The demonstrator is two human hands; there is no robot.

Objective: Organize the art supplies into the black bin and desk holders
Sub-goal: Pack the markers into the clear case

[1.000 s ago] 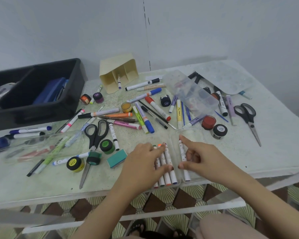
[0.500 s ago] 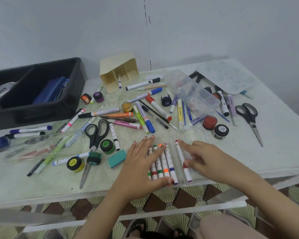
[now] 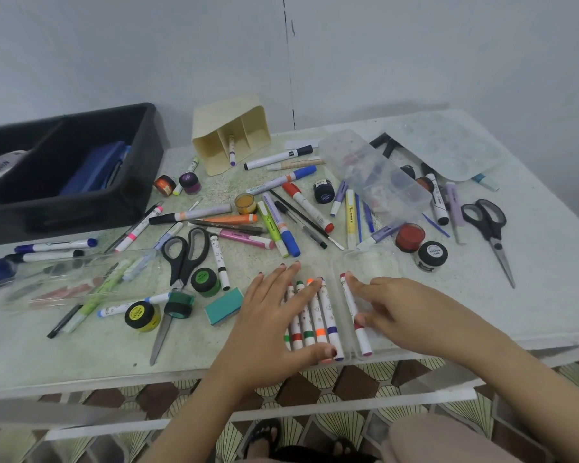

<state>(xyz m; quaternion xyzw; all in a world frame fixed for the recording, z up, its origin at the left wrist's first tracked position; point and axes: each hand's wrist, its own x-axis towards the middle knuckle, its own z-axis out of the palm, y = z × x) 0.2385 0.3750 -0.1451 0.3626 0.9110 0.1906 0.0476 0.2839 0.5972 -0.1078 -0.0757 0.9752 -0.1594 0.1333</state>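
Table, pale and speckled (image 3: 549,262): loose pens, scissors and paint pots lie scattered as they did a second ago.

Black plastic bin (image 3: 141,182), back left corner: we count a blue case inside and nothing newly added.

Cream compartmented desk holder (image 3: 221,128), tipped on its side at the back edge: one marker in it, unchanged.

Clear plastic tray (image 3: 375,262), at the front edge: it holds the pieces now being handled.

Left hand (image 3: 274,315): curled over the markers a second ago, now flat, fingers straight and spread, pressing down and gripping nothing.

Right hand (image 3: 398,309): index pointing before, now fingers laid nearly straight along one marker, thumb touching its lower part, with no closed grip.

Row of white markers with coloured bands (image 3: 318,315): under the left fingers, now parallel and touching side by side.

Single red-capped white marker (image 3: 363,339): just right of the row, apart from it.

We judge the flattening as levelling one sorted set; most supplies are still unsorted.
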